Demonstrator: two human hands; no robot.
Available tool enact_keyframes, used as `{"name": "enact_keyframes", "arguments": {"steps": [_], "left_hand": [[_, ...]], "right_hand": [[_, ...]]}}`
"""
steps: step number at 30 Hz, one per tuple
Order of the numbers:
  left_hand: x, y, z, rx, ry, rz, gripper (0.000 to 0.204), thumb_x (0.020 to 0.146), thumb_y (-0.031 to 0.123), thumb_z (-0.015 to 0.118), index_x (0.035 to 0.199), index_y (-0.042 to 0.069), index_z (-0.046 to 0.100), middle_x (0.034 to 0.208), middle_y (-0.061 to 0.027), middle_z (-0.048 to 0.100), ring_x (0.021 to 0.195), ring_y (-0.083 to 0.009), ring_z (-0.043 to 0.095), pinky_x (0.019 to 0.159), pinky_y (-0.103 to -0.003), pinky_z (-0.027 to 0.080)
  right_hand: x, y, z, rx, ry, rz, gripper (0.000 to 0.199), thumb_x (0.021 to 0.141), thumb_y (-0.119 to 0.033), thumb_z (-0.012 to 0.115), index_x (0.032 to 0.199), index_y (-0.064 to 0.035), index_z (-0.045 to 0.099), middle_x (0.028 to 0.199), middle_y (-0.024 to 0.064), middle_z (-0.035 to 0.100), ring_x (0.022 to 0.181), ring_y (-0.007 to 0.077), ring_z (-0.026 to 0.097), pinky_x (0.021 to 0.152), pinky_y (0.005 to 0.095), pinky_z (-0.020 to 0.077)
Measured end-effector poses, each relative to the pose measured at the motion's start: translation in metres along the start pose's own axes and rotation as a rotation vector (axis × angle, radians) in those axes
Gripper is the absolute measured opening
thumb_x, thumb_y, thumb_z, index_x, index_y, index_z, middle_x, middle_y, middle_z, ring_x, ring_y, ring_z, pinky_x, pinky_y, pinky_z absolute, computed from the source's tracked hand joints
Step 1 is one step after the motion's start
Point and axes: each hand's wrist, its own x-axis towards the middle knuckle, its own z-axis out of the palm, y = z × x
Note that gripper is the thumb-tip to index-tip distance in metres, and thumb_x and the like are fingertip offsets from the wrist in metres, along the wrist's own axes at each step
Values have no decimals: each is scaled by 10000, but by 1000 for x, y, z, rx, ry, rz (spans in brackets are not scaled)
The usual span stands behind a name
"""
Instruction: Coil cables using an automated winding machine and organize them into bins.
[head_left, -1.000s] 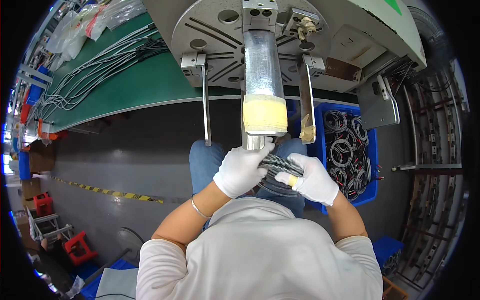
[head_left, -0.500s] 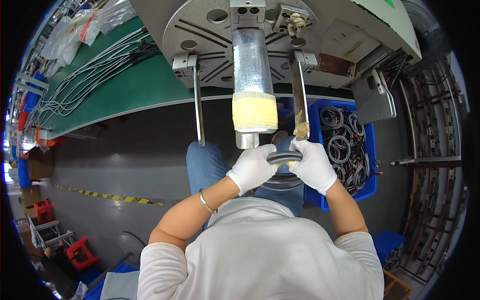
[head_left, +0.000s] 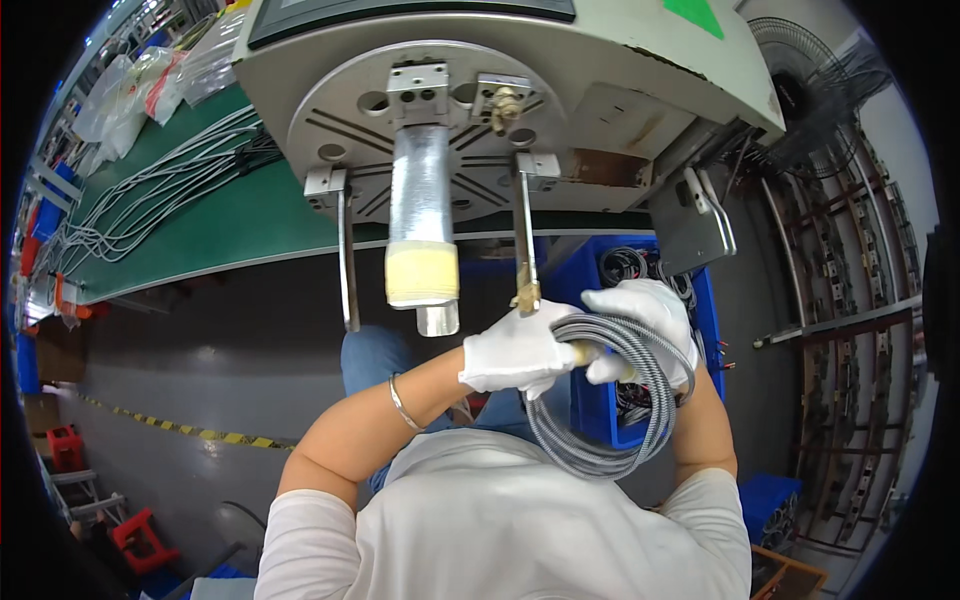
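A coil of ribbed grey cable (head_left: 602, 462) hangs tilted in front of my body, between my hands. My left hand (head_left: 522, 352), in a white glove, is closed on the coil's upper left side. My white-gloved right hand (head_left: 650, 312) curves round the coil's upper right side. Its thumb and forefinger point left on either side of the strands, and part of it is hidden behind them. Beyond my left hand, a metal winding mandrel (head_left: 420, 195) with yellow tape round its end sticks out from a slotted round plate (head_left: 330, 125).
Flat metal arms (head_left: 347, 260) flank the mandrel. A blue bin (head_left: 708, 310) of coiled cables stands behind my right hand. Long grey cables (head_left: 150, 190) lie on the green bench (head_left: 290, 230) at left. A fan (head_left: 800, 95) and a metal rack (head_left: 870, 330) stand at right.
The coil has swung from edge-on to showing its round loop, and has moved right relative to the mandrel with both hands. My right hand has shifted round its side. The view has turned slightly.
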Motion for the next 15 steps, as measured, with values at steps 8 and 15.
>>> {"name": "enact_keyframes", "arguments": {"steps": [8,15], "left_hand": [[22,14,34,-7,-49,-154,174,820,166,626,786,-1,593,597,-40,537,425,-128,537,392,-255,484],[67,19,27,-386,-349,108,426,937,389,537,1038,-15,626,942,-135,665,880,-230,641,838,-331,503]], "right_hand": [[-4,3,-13,-263,132,-209,83,796,-120,623,787,-38,608,599,70,566,494,229,559,481,325,440],[-36,-7,-39,390,615,163,160,828,-101,630,699,-16,589,656,109,624,546,187,602,514,285,480]]}}
